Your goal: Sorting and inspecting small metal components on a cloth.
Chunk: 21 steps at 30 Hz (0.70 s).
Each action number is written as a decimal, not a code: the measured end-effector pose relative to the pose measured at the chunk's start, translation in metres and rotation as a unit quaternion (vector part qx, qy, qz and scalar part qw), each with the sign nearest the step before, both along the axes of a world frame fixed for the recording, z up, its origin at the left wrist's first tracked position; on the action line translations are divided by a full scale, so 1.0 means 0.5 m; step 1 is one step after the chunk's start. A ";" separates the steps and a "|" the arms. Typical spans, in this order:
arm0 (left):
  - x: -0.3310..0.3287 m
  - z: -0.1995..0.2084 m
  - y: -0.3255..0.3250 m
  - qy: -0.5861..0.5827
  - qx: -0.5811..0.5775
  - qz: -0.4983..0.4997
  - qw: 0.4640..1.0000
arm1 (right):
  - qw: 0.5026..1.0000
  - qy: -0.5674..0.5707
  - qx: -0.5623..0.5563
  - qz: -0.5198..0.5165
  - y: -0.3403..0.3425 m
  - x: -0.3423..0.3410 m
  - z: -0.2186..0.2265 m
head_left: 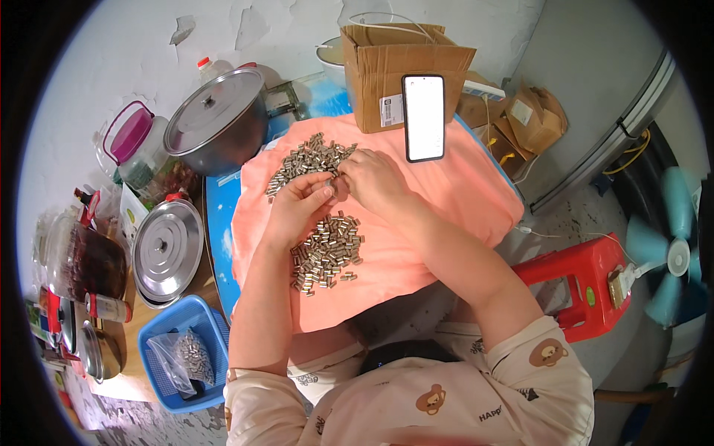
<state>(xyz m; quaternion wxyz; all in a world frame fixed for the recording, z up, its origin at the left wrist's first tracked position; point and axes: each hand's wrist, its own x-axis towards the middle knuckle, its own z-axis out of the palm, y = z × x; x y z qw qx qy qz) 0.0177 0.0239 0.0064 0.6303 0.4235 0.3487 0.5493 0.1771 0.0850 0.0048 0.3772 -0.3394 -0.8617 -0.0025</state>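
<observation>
Two heaps of small silvery-brown metal cylinders lie on a peach cloth (454,186). The far heap (309,157) spreads just beyond my hands, and the near heap (327,253) lies between my forearms. Thumb and forefinger of my left hand (296,207) pinch a small metal cylinder (332,190) between the heaps. Right beside it, my right hand (372,178) has its fingers bent together at the right edge of the far heap. Its fingertips meet the left hand's, and whatever they grip is too small to make out.
A lit phone (425,119) leans upright against a cardboard box (364,82) at the back. Lidded pots (216,111) and jars crowd the left. A blue basket (160,327) holds bagged metal pieces. On the right stand a red stool (587,290) and a fan (677,256).
</observation>
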 end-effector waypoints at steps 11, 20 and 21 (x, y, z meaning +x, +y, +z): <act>-0.001 0.010 -0.003 -0.040 -0.010 -0.003 0.999 | 0.997 -0.066 -0.009 0.035 0.018 -0.004 0.011; 0.007 -0.004 0.001 0.155 0.078 0.010 0.985 | 0.996 -0.087 -0.012 0.029 0.016 -0.001 0.010; 0.008 -0.003 0.003 0.165 0.089 0.021 0.982 | 0.996 -0.085 -0.012 0.027 0.014 0.002 0.010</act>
